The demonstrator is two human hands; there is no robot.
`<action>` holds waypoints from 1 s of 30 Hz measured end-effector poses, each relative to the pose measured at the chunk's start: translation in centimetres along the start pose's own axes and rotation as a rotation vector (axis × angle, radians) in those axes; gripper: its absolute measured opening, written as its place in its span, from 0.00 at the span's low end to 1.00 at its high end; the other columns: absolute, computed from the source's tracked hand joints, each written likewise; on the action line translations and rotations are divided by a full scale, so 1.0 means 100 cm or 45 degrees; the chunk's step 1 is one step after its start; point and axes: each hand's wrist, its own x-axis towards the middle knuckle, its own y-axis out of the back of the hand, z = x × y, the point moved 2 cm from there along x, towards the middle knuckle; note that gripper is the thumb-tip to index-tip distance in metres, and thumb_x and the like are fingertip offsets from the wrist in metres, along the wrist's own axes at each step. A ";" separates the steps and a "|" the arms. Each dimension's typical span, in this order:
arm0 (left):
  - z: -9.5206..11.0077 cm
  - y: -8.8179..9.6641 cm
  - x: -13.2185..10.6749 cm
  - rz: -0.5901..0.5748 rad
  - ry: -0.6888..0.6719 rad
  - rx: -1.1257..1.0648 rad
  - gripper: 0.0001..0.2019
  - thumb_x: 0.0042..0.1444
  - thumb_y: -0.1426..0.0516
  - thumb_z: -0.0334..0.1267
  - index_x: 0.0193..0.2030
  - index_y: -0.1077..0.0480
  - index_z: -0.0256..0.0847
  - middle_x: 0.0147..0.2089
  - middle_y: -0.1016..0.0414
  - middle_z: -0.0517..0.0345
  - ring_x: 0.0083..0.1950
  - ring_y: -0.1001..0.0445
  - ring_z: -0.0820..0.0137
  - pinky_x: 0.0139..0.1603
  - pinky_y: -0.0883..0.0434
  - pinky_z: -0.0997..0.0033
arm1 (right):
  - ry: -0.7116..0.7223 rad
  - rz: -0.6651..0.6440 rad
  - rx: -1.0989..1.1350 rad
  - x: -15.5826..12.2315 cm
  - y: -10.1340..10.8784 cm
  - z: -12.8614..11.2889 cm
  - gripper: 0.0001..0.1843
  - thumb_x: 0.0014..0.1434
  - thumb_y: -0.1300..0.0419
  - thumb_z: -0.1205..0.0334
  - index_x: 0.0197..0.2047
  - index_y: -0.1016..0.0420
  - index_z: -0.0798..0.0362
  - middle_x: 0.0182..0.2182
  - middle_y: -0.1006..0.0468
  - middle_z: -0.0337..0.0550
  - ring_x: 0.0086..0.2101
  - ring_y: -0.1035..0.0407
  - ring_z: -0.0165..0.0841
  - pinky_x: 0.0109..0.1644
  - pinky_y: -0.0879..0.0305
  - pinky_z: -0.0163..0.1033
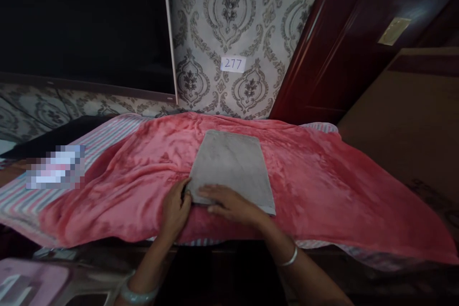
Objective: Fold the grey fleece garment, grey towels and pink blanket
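A flat grey rectangular cloth (233, 162) with a short, soft-looking surface lies on a pink plush blanket (322, 186). At its near left corner, my left hand (175, 208) curls its fingers and thumb around the edge. My right hand (231, 203) rests with stretched fingers on the cloth's near part, slightly blurred. The near right corner of the cloth sticks out beyond my right hand. What lies under the left fingers is hidden.
A striped sheet (103, 141) shows beneath the blanket. Behind are a large television (86, 24) and a patterned wall with a "277" label (233, 63). A cardboard box (405, 119) stands at the right. A pink-topped item (32, 279) sits at the lower left.
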 end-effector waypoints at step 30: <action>0.004 0.004 0.007 -0.015 -0.043 0.110 0.20 0.58 0.51 0.41 0.52 0.27 0.37 0.53 0.21 0.45 0.54 0.22 0.57 0.56 0.25 0.54 | -0.210 0.218 0.043 -0.067 0.005 0.010 0.30 0.71 0.53 0.43 0.71 0.41 0.45 0.68 0.37 0.43 0.67 0.46 0.35 0.71 0.52 0.49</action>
